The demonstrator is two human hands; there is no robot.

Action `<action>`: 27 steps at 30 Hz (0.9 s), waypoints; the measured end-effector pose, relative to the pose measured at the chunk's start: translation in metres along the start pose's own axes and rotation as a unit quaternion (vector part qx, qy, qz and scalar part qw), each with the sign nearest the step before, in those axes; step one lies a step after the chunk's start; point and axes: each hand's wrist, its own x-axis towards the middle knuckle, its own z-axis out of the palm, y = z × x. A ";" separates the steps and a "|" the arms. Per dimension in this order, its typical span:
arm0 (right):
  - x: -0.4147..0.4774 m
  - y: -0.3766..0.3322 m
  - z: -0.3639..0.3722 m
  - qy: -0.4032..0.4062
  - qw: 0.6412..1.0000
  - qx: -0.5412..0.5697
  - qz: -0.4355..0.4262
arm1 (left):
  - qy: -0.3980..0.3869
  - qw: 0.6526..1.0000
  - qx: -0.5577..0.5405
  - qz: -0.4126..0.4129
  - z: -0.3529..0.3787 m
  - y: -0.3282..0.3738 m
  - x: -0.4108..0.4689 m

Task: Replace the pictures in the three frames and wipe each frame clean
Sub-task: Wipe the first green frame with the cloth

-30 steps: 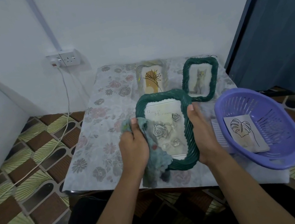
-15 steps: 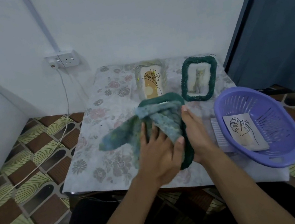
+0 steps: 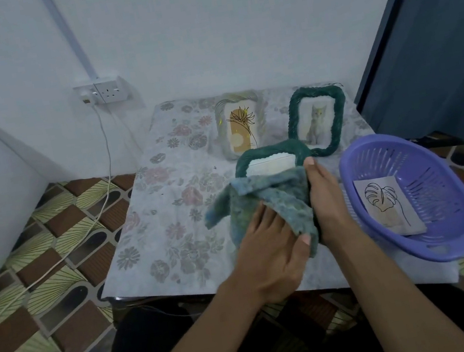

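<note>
A green woven frame (image 3: pixel 270 154) lies on the floral table (image 3: pixel 167 217) in front of me. A blue-green cloth (image 3: pixel 268 197) covers most of it; only its top edge and a strip of the picture show. My left hand (image 3: pixel 270 246) presses the cloth flat on the frame, thumb pinching a fold. My right hand (image 3: pixel 325 200) grips the frame's right edge. Behind stand a pale frame (image 3: pixel 239 127) with a flower drawing and a second green frame (image 3: pixel 318 120) with a cat picture.
A purple plastic basket (image 3: pixel 448 228) sits at the table's right front corner with a leaf drawing (image 3: pixel 389 204) inside. A white cable (image 3: pixel 106 166) runs from the wall socket (image 3: pixel 104 91) down across the patterned floor. A dark blue panel (image 3: pixel 431 35) stands at the right.
The frame was held up facing me a second ago with the cloth at its left edge. It now lies lower and flatter, and my left hand has spread the cloth over its face.
</note>
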 end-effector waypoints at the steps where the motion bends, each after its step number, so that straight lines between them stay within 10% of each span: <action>1: -0.002 0.001 -0.002 0.004 1.000 0.002 0.006 | -0.006 1.000 0.014 0.004 0.000 -0.003 -0.002; 11: -0.023 0.020 0.002 -0.016 0.998 0.025 0.054 | -0.002 0.966 0.172 -0.192 -0.026 -0.017 0.041; 27: -0.012 0.014 -0.006 -0.001 0.997 0.026 0.071 | -0.055 0.986 0.144 -0.057 -0.011 -0.016 -0.005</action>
